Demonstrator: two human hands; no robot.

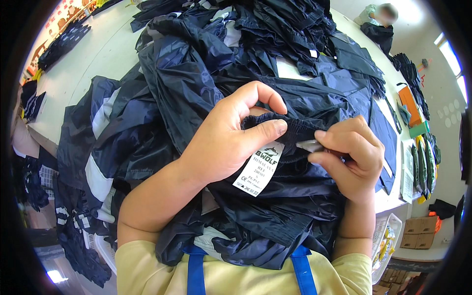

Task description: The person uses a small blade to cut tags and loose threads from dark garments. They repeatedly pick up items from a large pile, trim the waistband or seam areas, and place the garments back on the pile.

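Head cam view: left hand (216,132) has its thumb pressed down on the gathered elastic band (302,129) of a dark navy garment (280,206), so it's clamped on the fabric, though the index finger arches up above the band with a clear gap to the thumb. Can't really tell what the other fingers are doing, they're tucked behind. White label (259,168) with black print hangs just below that thumb, tilted a bit. Right hand (358,152) is right beside it at the same band, thumb and index nearly together and clamped on some small grey, shiny thing (307,145); too small to say what it is. Its other fingers are curled into the palm. The garment sits between both hands and spills down toward the lap, over the yellow shirt (236,278) and blue straps (195,273). Beyond both hands there's a big heap of dark garments (182,69) on a white table (98,69), some with white panels left of the left forearm. Far past the right hand, an orange box (412,107) sits near the table edge.
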